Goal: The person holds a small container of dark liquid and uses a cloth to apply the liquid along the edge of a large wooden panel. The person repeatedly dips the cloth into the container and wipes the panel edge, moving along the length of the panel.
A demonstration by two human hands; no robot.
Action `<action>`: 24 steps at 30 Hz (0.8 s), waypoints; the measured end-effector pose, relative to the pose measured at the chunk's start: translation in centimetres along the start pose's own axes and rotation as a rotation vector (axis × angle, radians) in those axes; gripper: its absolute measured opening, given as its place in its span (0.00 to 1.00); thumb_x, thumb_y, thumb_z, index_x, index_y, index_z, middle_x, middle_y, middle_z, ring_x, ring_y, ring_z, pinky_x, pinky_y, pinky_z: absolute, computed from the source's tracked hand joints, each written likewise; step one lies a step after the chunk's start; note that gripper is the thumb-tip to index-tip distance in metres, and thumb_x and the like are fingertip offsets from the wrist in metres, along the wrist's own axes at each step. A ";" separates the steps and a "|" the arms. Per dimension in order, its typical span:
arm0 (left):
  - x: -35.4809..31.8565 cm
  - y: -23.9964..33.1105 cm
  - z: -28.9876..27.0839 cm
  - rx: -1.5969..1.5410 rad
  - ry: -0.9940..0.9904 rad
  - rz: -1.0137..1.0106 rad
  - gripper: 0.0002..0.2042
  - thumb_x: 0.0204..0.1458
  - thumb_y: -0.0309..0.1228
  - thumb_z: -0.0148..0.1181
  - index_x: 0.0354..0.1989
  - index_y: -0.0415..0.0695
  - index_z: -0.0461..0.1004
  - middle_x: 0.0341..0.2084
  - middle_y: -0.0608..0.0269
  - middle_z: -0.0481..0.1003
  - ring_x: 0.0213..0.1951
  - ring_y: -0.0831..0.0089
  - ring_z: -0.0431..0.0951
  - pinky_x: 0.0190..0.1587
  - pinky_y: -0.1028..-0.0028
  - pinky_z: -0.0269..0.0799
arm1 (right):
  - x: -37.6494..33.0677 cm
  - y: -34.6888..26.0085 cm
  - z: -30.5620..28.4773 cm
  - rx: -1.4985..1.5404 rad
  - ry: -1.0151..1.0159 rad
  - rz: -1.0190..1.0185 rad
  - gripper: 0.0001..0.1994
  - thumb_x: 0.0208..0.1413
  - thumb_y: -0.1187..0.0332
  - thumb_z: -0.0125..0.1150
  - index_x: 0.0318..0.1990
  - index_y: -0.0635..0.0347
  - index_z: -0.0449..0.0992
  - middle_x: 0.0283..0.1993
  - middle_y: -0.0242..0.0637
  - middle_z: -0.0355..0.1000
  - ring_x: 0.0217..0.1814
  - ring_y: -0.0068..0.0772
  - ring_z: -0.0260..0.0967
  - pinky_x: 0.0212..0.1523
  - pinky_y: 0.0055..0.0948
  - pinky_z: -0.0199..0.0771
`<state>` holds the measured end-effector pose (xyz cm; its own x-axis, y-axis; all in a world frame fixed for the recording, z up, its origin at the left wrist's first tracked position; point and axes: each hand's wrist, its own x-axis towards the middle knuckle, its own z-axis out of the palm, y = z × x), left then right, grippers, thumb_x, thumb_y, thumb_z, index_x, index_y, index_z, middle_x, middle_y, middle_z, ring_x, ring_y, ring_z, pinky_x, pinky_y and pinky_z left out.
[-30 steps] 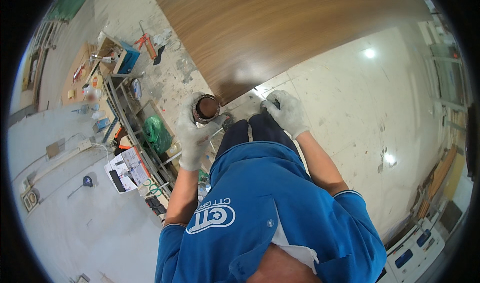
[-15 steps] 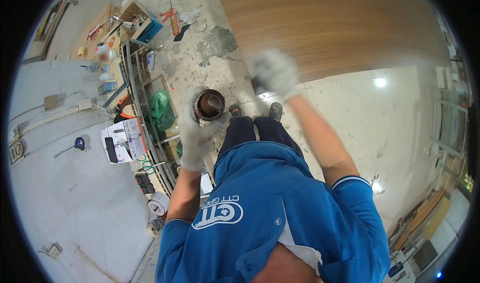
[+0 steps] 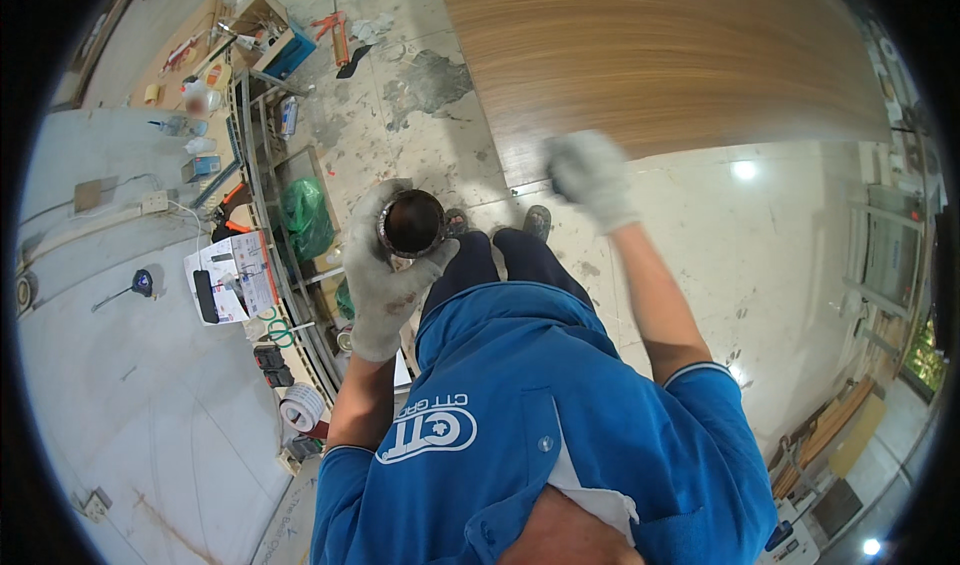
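My gloved left hand grips a dark, open-topped can between thumb and fingers. My gloved right hand, blurred, is curled round a dark item; the wood-grain board stretches just beyond that hand.

Can in left hand; right hand at near edge of panel ahead. Caulking gun on floor, left of panel. Bag between left hand and rack at left. Planks well off to right.
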<state>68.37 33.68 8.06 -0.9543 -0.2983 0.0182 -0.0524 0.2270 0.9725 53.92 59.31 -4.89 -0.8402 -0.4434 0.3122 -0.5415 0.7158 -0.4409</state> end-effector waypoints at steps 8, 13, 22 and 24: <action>0.7 -0.9 0.3 -0.067 -0.022 -0.053 0.33 0.40 0.21 0.78 0.58 0.36 0.71 0.46 0.58 0.78 0.48 0.69 0.81 0.56 0.71 0.77 | -6.8 13.9 -15.0 -0.028 0.621 0.647 0.10 0.62 0.64 0.71 0.42 0.62 0.82 0.37 0.36 0.81 0.38 0.26 0.76 0.44 0.29 0.78; 1.0 -1.6 0.3 -0.078 -0.012 -0.087 0.38 0.38 0.19 0.80 0.62 0.37 0.70 0.51 0.60 0.76 0.53 0.72 0.78 0.58 0.72 0.74 | -3.4 8.2 -9.3 0.005 0.442 0.543 0.09 0.62 0.63 0.70 0.43 0.59 0.82 0.40 0.36 0.80 0.42 0.31 0.77 0.46 0.31 0.77; 1.1 0.0 -0.6 -0.001 -0.048 -0.025 0.36 0.35 0.21 0.78 0.58 0.35 0.72 0.48 0.56 0.78 0.51 0.68 0.80 0.57 0.70 0.75 | -3.1 -16.8 8.5 0.670 -0.077 -0.345 0.13 0.56 0.61 0.65 0.44 0.57 0.80 0.44 0.47 0.79 0.48 0.53 0.78 0.46 0.46 0.80; 1.2 -0.2 -1.0 -0.034 -0.066 -0.047 0.35 0.37 0.21 0.78 0.59 0.35 0.71 0.48 0.57 0.78 0.51 0.69 0.80 0.57 0.70 0.75 | -4.1 -16.6 7.9 0.646 -0.413 -0.160 0.12 0.57 0.61 0.65 0.45 0.57 0.80 0.45 0.46 0.79 0.49 0.52 0.78 0.47 0.45 0.80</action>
<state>67.57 32.35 8.09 -0.9683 -0.2462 -0.0423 -0.0892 0.1822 0.9792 66.15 44.97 -5.46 -0.6245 -0.7700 0.1308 -0.4592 0.2265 -0.8590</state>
